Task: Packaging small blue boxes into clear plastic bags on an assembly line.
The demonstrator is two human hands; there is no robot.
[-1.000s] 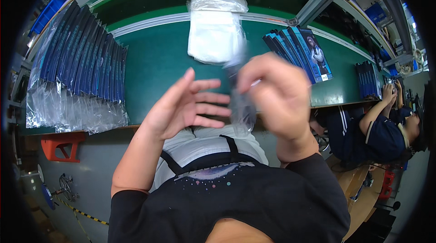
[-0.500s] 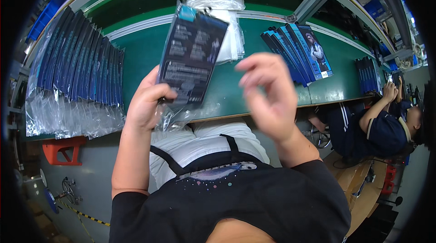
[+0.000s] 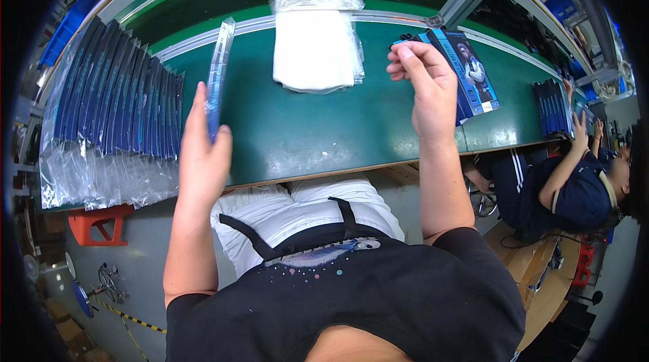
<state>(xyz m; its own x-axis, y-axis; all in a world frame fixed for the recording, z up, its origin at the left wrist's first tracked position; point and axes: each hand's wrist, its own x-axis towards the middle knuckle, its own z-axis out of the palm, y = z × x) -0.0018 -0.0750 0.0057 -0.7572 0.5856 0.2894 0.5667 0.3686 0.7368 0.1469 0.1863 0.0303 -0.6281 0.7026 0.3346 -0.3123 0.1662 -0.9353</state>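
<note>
Over smooth green tabletop (image 3: 297, 132), left hand (image 3: 203, 159) clasps a slim film-wrapped box (image 3: 218, 68); right hand (image 3: 430, 88) curls, hold unclear.

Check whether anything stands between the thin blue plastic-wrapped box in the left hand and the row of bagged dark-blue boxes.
Nothing visible but the left hand itself, its fingers along the left side of the thin blue plastic-wrapped box. A strip of green tabletop shows before the row of bagged dark-blue boxes.

Bright light leaves soft sheen on the smooth green table (image 3: 324, 129); fisheye distortion bends the dark-rimmed edges.
</note>
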